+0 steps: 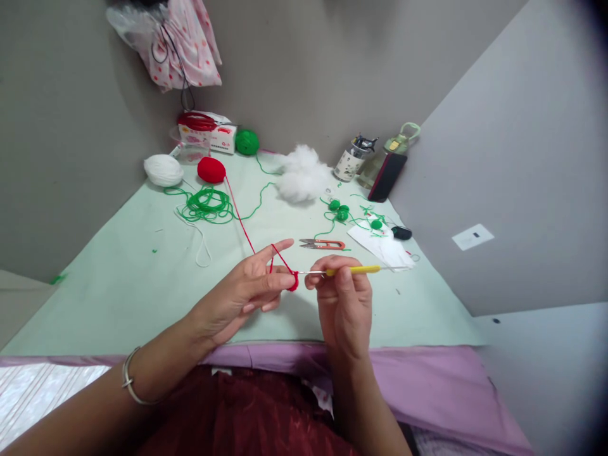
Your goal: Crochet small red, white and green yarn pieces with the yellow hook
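Note:
Between the thumb and fingers of my left hand [254, 282] a small red crochet piece [294, 282] is pinched. Red yarn [240, 216] runs over my raised left index finger and back to the red yarn ball [211, 170]. My right hand [344, 294] grips a crochet hook [354, 270] by its yellow handle. The hook's metal shaft points left, and its tip meets the red piece; whether it is inside a stitch I cannot tell. Just beyond my hands lie thread snips [323, 244] with an orange handle.
Loose green yarn [206, 206] and a white yarn ball [163, 170] lie at the left. White stuffing [304, 176] sits at the back. Small green balls [342, 214], white paper [382, 244], a phone [387, 177], a bottle [398, 144] and a pen holder [350, 161] stand or lie right.

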Motion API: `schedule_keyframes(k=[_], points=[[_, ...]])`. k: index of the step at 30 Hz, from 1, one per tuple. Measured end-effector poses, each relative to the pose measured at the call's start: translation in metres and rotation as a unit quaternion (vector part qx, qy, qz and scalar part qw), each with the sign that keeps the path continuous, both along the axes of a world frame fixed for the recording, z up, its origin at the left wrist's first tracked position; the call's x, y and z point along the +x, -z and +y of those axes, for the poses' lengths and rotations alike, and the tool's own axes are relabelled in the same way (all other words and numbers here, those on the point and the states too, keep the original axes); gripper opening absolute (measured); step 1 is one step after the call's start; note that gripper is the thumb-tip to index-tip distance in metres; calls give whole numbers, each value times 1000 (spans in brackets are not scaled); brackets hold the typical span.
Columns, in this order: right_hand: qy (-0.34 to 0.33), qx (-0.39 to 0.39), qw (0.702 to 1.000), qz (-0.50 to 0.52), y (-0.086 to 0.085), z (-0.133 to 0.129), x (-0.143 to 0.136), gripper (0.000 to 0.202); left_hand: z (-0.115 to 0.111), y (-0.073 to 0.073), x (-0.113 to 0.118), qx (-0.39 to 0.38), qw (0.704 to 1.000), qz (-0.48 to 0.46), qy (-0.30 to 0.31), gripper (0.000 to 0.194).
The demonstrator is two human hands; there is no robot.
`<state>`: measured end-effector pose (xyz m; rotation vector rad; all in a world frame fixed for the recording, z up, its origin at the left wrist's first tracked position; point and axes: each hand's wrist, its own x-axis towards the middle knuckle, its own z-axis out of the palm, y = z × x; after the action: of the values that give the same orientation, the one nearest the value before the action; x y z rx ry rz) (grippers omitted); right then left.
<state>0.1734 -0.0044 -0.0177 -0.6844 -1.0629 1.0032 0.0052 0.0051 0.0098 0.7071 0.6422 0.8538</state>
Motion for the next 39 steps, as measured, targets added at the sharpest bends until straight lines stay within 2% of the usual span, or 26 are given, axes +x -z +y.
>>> schedule_keyframes(k=[10, 13, 15, 20, 24, 27, 31, 35, 39], points=[[-27, -41, 998, 34, -1, 1, 5, 16, 2, 6, -3, -23, 999, -25, 3, 69], [-40, -27, 998, 42, 1, 1, 2, 14, -1, 8, 1, -7, 1000, -15, -8, 70], [-35, -8, 999, 17, 3, -1, -1, 13, -3, 8, 5, 21, 999, 8, -37, 79], [43, 37, 989, -137, 3, -10, -7, 15, -7, 7, 14, 94, 986, 54, -126, 98], [26, 37, 983, -180, 0, -13, -5, 18, -5, 9, 12, 108, 981, 66, -145, 102], [-4, 10, 989, -150, 1, -9, -2, 17, -3, 12, 5, 115, 983, 93, -109, 84], [-42, -41, 997, -49, 4, -1, 0, 10, 0, 12, -3, 134, 983, 110, -57, 62], [-51, -100, 993, 23, 3, 1, -1, 12, 3, 13, -7, 147, 976, 136, -88, 53], [-53, -124, 990, 52, -1, 1, -3, 13, 3, 17, -5, 143, 976, 126, -104, 51]])
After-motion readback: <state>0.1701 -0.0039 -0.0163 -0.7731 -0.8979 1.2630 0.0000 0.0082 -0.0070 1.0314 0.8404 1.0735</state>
